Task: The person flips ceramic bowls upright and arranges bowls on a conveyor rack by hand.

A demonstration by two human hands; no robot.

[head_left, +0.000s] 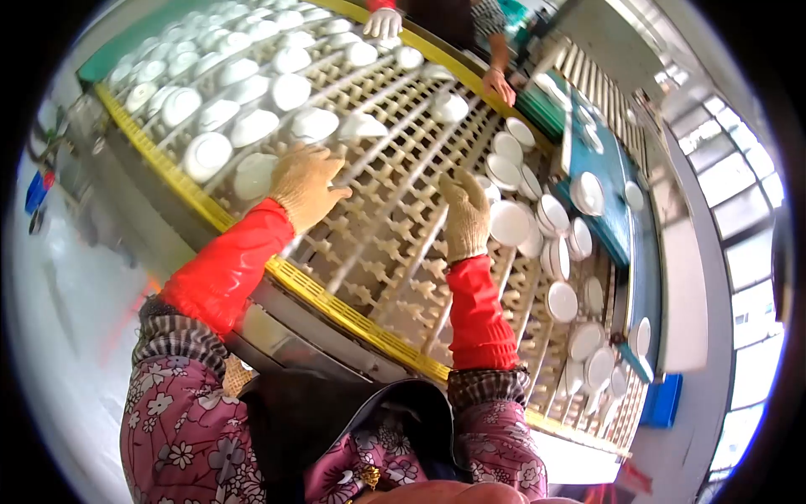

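My left hand point(306, 185), in a beige knit glove and red sleeve, is over the roller conveyor point(369, 244) with its fingers spread. Just beyond it lie white bowls point(315, 124), and another bowl point(254, 175) is beside its wrist side. My right hand point(466, 210), gloved the same way, hovers over the conveyor further right. Its fingers are bent upward with gaps between them, and nothing shows in them. Close to its right are several white bowls point(510, 223), some tilted on edge. No bowl is visibly held in either hand.
Yellow edging point(336, 307) runs along the conveyor's near side. Many bowls point(181, 107) cover its far left. Across it are a co-worker's gloved hand point(383, 23) and another person's bare hand point(499, 85). A blue belt point(598, 220) carries bowls at the right, above a blue bin point(662, 401).
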